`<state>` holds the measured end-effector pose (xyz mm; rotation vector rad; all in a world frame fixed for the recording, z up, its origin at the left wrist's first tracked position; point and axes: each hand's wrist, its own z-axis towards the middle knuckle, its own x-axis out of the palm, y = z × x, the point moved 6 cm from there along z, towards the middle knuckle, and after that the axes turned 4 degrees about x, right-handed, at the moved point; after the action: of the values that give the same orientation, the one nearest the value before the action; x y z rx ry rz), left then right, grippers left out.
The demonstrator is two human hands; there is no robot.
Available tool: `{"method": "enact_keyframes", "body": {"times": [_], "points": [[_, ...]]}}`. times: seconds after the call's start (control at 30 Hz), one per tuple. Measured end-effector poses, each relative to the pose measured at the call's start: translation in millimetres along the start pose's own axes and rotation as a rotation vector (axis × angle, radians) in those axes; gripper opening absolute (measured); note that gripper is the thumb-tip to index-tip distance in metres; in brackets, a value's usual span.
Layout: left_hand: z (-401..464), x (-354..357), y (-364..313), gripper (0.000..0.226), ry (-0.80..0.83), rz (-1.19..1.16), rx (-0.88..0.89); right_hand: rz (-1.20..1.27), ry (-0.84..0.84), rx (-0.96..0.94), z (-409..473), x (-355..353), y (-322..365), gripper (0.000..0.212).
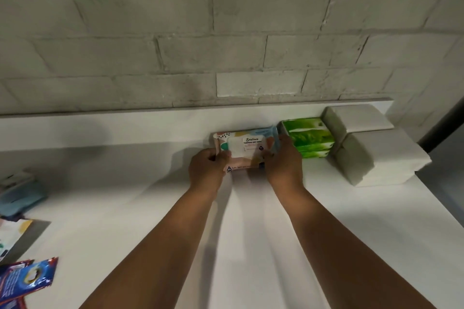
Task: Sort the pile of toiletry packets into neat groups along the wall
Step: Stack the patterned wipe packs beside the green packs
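Wipes pack point(247, 148): at the back of the white desk point(155, 208), against the low ledge under the brick wall point(175, 45), just left of the green packs point(310, 138).
Left hand point(207, 167): grip curled round the pack's left end.
Right hand point(283, 160): grip curled round its right end (touching the green packs).
White stacks point(371, 148): far right, beside the green packs.
Unsorted packets point(26, 277): left edge, well apart.

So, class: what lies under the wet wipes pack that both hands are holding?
Under the wet wipes pack a second pack's edge shows. The hands, left and right, cover its ends, and what lies beneath it is hidden.
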<state>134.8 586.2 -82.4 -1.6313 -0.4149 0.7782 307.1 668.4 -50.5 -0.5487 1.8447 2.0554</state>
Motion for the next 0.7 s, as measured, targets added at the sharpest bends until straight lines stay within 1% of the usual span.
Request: {"method": "enact_keyframes", "body": {"times": [0.07,0.13,0.17,0.2,0.27,0.3,0.37,0.47,0.57,0.7], "points": [[4,0,0,0.025,-0.012,0.078,0.042,-0.127,-0.037,-0.089,3,4,1,0.056],[8,-1,-2,0.027,-0.031,0.145,0.079,-0.377,-0.109,-0.169,2,6,4,0.039],[9,-2,-6,0.025,-0.054,0.209,0.119,-0.469,-0.166,-0.218,1,5,7,0.034],[9,-4,-11,0.023,-0.093,0.292,0.183,-0.501,-0.216,-0.275,-2,5,11,0.034],[6,-5,-21,0.035,-0.160,0.445,0.335,-0.451,-0.242,-0.380,-7,6,19,0.034],[4,-4,-27,0.038,-0.159,0.483,0.398,-0.434,-0.219,-0.414,-6,10,21,0.033],[2,7,-27,0.038,-0.090,0.504,0.479,-0.468,-0.116,-0.384,0,22,15,0.031],[2,21,-20,0.034,0.003,0.463,0.499,-0.464,0.015,-0.319,6,32,7,0.029],[3,24,-17,0.033,0.025,0.445,0.502,-0.429,0.025,-0.316,6,30,8,0.020],[7,24,-18,0.034,0.046,0.433,0.481,-0.445,0.055,-0.306,9,32,9,0.021]]}}
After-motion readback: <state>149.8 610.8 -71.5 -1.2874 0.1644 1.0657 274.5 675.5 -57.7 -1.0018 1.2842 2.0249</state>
